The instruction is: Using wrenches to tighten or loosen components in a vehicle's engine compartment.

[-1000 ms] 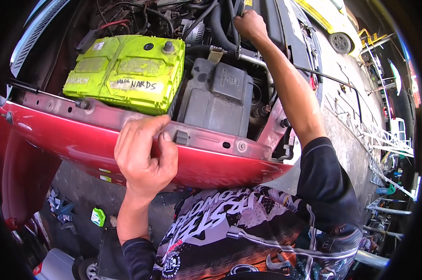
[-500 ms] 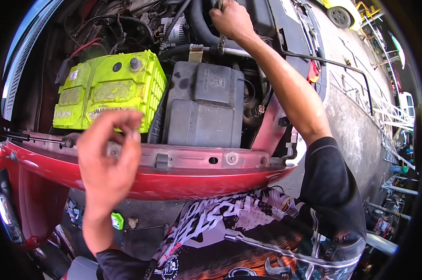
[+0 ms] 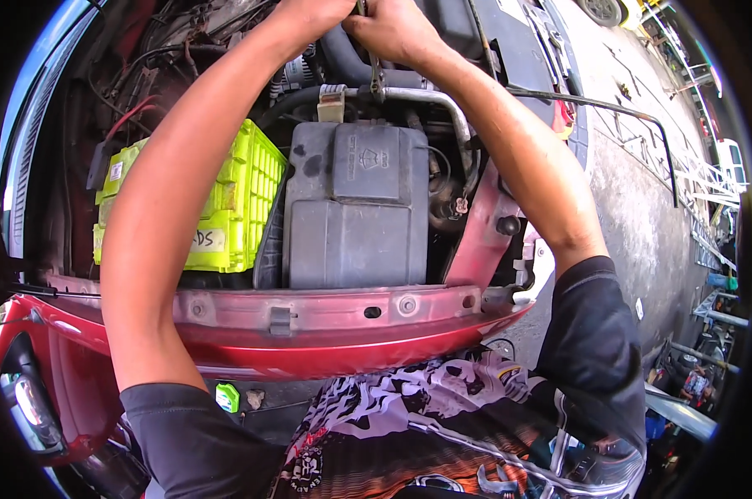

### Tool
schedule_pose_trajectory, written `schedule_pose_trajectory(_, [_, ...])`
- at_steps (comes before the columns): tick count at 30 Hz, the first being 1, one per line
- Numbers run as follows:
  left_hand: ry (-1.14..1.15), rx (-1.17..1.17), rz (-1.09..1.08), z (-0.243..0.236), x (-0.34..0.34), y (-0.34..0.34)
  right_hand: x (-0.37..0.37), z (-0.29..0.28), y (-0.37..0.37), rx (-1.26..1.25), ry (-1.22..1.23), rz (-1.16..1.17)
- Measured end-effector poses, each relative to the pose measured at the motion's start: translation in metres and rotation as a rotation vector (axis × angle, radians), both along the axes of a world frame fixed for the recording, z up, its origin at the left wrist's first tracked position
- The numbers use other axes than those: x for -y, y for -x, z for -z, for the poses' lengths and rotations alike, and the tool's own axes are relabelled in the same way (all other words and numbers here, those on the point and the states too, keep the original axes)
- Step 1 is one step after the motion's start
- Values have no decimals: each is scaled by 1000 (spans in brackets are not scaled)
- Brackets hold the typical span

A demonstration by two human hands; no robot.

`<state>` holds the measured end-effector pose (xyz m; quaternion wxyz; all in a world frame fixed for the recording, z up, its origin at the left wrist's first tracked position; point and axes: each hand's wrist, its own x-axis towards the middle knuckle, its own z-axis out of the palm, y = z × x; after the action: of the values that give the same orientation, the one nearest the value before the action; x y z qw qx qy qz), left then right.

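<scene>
Both my arms reach over the fender to the top edge of the view. My right hand is closed around a slim metal wrench, whose lower end meets a silver metal pipe. Right beside it, close to the wrench's upper end, is my left hand; its fingers are cut off by the edge. Below the hands sits a dark grey plastic reservoir. A bright yellow-green car battery stands left of it, partly hidden behind my left forearm.
The red fender runs between my body and the engine bay. A black hose and a ribbed metal alternator lie close to my hands. A thin dark rod sticks out to the right. A mirror is at lower left.
My left hand has moved from above the fender up and forward to beside my right hand, its forearm now crossing the battery. The right hand keeps its grip on the wrench. The view has shifted slightly.
</scene>
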<state>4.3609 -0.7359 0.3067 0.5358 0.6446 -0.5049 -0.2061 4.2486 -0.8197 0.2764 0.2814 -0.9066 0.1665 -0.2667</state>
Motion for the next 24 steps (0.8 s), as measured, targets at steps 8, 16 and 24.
schedule_pose_trajectory(8, [-112, -501, 169, 23, -40, -43, -19, -9, 23, 125, -154, 147])
schedule_pose_trajectory(16, [-765, 563, 576, 51, -25, -38, -21, -7, 39, -47, -631, -76])
schedule_pose_trajectory(24, [-578, 654, 636, 74, -11, -30, -15, 23, 50, 15, -380, 38])
